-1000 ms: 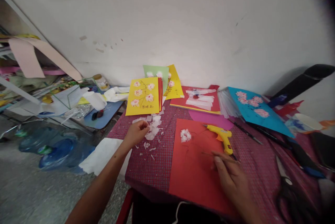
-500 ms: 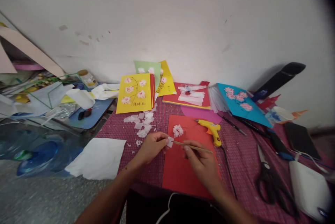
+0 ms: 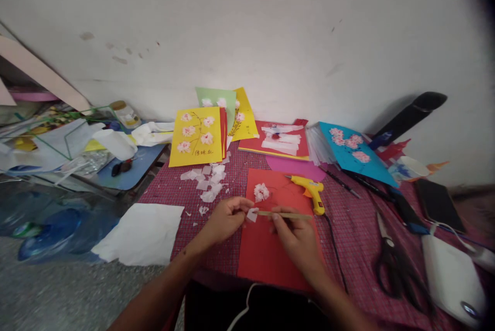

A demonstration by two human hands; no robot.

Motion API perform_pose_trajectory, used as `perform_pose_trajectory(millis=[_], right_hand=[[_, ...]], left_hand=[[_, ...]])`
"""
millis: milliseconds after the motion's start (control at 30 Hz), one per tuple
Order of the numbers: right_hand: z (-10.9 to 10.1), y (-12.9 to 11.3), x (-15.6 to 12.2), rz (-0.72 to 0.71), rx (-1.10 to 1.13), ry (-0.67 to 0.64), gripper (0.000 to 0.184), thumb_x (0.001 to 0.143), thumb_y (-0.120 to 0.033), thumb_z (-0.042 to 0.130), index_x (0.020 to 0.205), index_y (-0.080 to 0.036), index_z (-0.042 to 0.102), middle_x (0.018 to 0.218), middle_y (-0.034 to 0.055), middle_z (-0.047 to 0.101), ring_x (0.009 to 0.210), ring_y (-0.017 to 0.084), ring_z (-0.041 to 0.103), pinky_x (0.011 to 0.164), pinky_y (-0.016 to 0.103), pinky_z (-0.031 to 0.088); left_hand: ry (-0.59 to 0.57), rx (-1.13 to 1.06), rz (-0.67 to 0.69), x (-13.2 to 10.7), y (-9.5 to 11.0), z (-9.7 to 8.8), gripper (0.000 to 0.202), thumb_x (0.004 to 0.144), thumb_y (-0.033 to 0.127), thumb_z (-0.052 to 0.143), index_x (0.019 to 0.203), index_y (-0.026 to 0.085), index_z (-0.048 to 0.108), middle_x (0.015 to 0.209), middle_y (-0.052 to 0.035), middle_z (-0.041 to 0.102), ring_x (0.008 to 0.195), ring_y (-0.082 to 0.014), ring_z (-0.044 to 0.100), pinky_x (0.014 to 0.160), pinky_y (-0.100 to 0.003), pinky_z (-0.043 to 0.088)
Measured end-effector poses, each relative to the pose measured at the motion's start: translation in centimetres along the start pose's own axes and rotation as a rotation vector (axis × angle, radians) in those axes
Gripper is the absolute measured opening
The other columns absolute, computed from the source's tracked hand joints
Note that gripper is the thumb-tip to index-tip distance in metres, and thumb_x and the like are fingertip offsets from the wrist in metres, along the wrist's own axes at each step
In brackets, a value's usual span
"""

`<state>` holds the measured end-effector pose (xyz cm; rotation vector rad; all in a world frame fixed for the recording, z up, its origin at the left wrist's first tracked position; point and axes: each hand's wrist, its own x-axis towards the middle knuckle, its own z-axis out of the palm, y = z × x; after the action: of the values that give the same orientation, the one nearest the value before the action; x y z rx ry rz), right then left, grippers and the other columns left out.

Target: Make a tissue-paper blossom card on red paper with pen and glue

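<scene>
Over the red sheet [image 3: 266, 253], my left hand [image 3: 226, 220] pinches a small piece of white tissue paper [image 3: 252, 214]. My right hand [image 3: 296, 238] is closed around a thin wooden stick [image 3: 290, 215], its left end touching the tissue piece. A ruffled pale pink paper flower [image 3: 261, 192] lies on the upper left of the red sheet. At that sheet's upper right edge rests a yellow glue gun [image 3: 311, 189]. Left of the sheet, loose tissue squares [image 3: 211, 181] are scattered on the checked tablecloth [image 3: 228, 248].
Yellow flower cards [image 3: 197, 135] lean at the back, and a blue flower card [image 3: 353, 150] lies right. Black scissors [image 3: 392, 259] and a white box-like device [image 3: 450, 274] are at the right. A white paper sheet [image 3: 139, 235] overhangs the left table edge.
The stick now lies more level, with its left end against the tissue piece. The tissue has turned slightly between the fingers. The whole view has shifted a little.
</scene>
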<state>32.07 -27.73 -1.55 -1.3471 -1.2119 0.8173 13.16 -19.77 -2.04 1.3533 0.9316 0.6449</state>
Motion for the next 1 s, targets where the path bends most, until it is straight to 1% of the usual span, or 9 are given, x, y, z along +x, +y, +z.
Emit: perform_pose_trajectory(millis=[200, 333, 467, 533, 633, 700, 800, 900, 1000], right_hand=[[-0.1, 0.2, 0.8, 0.197, 0.257, 0.056, 0.021, 0.086, -0.039, 0.069, 0.088, -0.018, 0.066, 0.066, 0.0008, 0.068, 0.051, 0.014, 0.060, 0.050, 0.025, 0.050], [-0.2, 1.1, 0.7, 0.279, 0.391, 0.037, 0.025, 0.083, -0.042, 0.074, 0.088, -0.018, 0.066, 0.071, 0.0009, 0.069, 0.049, 0.013, 0.060, 0.048, 0.025, 0.049], [-0.6, 1.4, 0.5, 0.298, 0.377, -0.012, 0.029, 0.084, -0.045, 0.074, 0.090, -0.018, 0.064, 0.072, 0.0021, 0.070, 0.049, 0.014, 0.062, 0.048, 0.025, 0.050], [-1.0, 1.4, 0.7, 0.276, 0.329, -0.056, 0.029, 0.085, -0.046, 0.073, 0.092, -0.019, 0.064, 0.072, 0.0022, 0.070, 0.048, 0.014, 0.062, 0.047, 0.025, 0.050], [-1.9, 1.0, 1.5, 0.167, 0.207, -0.147, 0.025, 0.088, -0.044, 0.070, 0.094, -0.020, 0.068, 0.073, 0.0014, 0.069, 0.050, 0.012, 0.061, 0.049, 0.024, 0.049], [-2.3, 0.5, 2.5, 0.070, 0.101, -0.198, 0.022, 0.089, -0.041, 0.069, 0.086, -0.020, 0.070, 0.072, 0.0011, 0.067, 0.051, 0.011, 0.058, 0.049, 0.024, 0.047], [-2.6, -0.4, 4.5, -0.041, -0.011, -0.239, 0.028, 0.090, -0.040, 0.067, 0.071, -0.020, 0.066, 0.070, 0.0015, 0.066, 0.054, 0.011, 0.055, 0.051, 0.024, 0.044], [-2.6, -1.7, 6.8, -0.074, 0.020, -0.324, 0.031, 0.090, -0.045, 0.067, 0.071, -0.020, 0.064, 0.085, 0.0047, 0.071, 0.059, 0.011, 0.056, 0.052, 0.024, 0.045], [-2.7, -2.7, 8.9, -0.058, 0.056, -0.481, 0.028, 0.086, -0.047, 0.070, 0.080, -0.019, 0.068, 0.091, 0.0055, 0.072, 0.062, 0.012, 0.058, 0.055, 0.024, 0.046]], left_hand=[[0.005, 0.067, 0.113, -0.3, 0.0, 0.4, 0.021, 0.081, 0.022, 0.069, 0.102, 0.019, 0.069, 0.098, -0.0042, 0.074, 0.089, -0.0176, 0.068, 0.080, -0.029, 0.051], [0.047, 0.178, 0.178, -0.2, -0.1, 0.7, 0.014, 0.086, 0.027, 0.068, 0.099, 0.020, 0.069, 0.095, -0.0029, 0.074, 0.088, -0.0169, 0.068, 0.080, -0.029, 0.051], [0.052, 0.302, 0.220, -0.3, 0.1, 0.9, 0.007, 0.088, 0.025, 0.065, 0.090, 0.019, 0.069, 0.088, -0.0020, 0.073, 0.081, -0.0156, 0.066, 0.076, -0.027, 0.049], [0.044, 0.369, 0.238, -0.5, 0.2, 1.0, 0.005, 0.088, 0.022, 0.064, 0.085, 0.019, 0.068, 0.083, -0.0013, 0.072, 0.077, -0.0146, 0.063, 0.071, -0.026, 0.046], [0.003, 0.400, 0.258, -0.5, 0.3, 1.0, 0.005, 0.087, 0.019, 0.064, 0.082, 0.018, 0.066, 0.078, -0.0002, 0.069, 0.072, -0.0133, 0.061, 0.066, -0.025, 0.043], [-0.028, 0.402, 0.277, -0.3, 0.3, 1.0, 0.005, 0.087, 0.020, 0.064, 0.083, 0.018, 0.065, 0.077, 0.0003, 0.068, 0.071, -0.0128, 0.059, 0.066, -0.024, 0.041], [-0.037, 0.386, 0.297, 0.7, 0.6, 0.9, 0.009, 0.089, 0.024, 0.064, 0.083, 0.018, 0.063, 0.077, 0.0010, 0.064, 0.072, -0.0124, 0.056, 0.065, -0.024, 0.038], [-0.062, 0.271, 0.276, 2.2, 1.0, 0.5, 0.012, 0.088, 0.026, 0.066, 0.084, 0.018, 0.059, 0.075, 0.0033, 0.057, 0.069, -0.0109, 0.050, 0.064, -0.023, 0.036], [-0.190, 0.054, 0.204, 4.1, 1.4, -0.2, 0.021, 0.082, 0.028, 0.071, 0.087, 0.019, 0.053, 0.075, 0.0052, 0.054, 0.067, -0.0095, 0.048, 0.063, -0.022, 0.037]])
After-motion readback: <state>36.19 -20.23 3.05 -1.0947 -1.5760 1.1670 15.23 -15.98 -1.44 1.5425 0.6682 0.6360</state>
